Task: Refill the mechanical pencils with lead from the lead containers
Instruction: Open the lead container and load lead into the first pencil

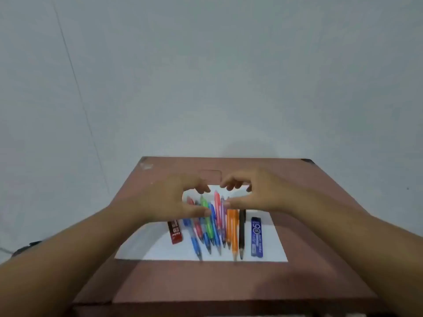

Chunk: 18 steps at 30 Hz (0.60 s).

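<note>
Table [206,277]: pencils [212,225] beneath fingers [231,185].

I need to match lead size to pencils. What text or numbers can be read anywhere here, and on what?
"0.5": large digits on the blue lead container, seen upside down.
Small print below it on that container: too blurred to read.
White lettering on the red lead container: too blurred to read.
Pencils: no readable text.
</note>
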{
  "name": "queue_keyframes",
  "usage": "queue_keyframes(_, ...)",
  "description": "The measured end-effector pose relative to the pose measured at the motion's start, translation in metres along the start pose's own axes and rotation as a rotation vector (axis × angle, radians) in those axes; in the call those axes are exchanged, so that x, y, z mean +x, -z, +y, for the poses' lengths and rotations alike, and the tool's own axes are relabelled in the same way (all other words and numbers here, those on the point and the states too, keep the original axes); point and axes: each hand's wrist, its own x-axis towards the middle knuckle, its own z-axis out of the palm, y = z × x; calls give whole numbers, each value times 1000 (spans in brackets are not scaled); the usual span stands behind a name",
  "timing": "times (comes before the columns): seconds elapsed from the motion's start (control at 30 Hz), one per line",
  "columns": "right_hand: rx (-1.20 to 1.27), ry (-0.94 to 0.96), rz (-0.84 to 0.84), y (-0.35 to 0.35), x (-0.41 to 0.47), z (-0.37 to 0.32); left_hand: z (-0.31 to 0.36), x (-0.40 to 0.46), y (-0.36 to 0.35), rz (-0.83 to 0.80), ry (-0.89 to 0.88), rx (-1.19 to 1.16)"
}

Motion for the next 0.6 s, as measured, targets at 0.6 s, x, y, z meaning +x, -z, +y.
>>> queue_keyframes(0.6, 18, -23, 107, -40, -47, 14, -9, -36, -34, 54, 44, -20)
